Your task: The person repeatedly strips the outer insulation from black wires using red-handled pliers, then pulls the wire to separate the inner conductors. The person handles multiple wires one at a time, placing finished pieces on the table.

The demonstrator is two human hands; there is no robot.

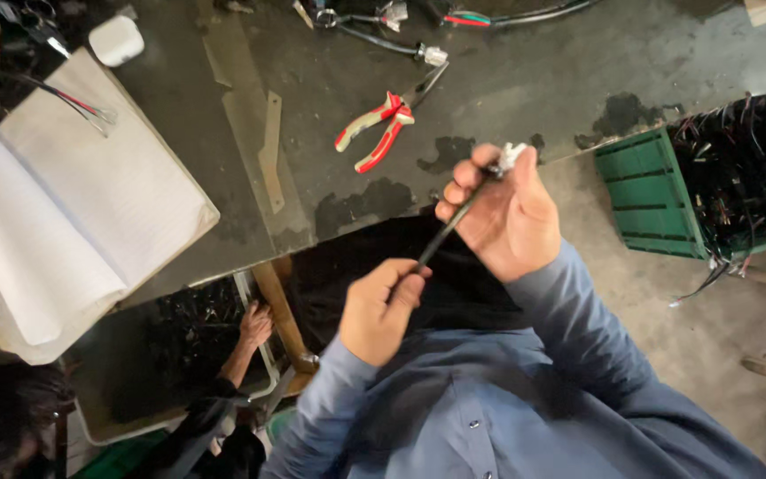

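I hold a short black cable (pixel 454 223) stretched between both hands, above the front edge of a dark workbench (pixel 507 84). My right hand (pixel 503 213) grips its upper end, where a small white connector (pixel 511 156) sticks out past my fingers. My left hand (pixel 385 309) pinches the lower end between thumb and fingers. Both sleeves are blue. On the bench just beyond my hands lie red-and-grey pliers (pixel 381 131).
An open book with blank white pages (pixel 64 213) lies at the left of the bench. A green crate (pixel 658 195) full of black wiring stands at the right. More cables (pixel 383 27) lie at the bench's far side. Another person's hand (pixel 254 324) reaches into a bin of wires below.
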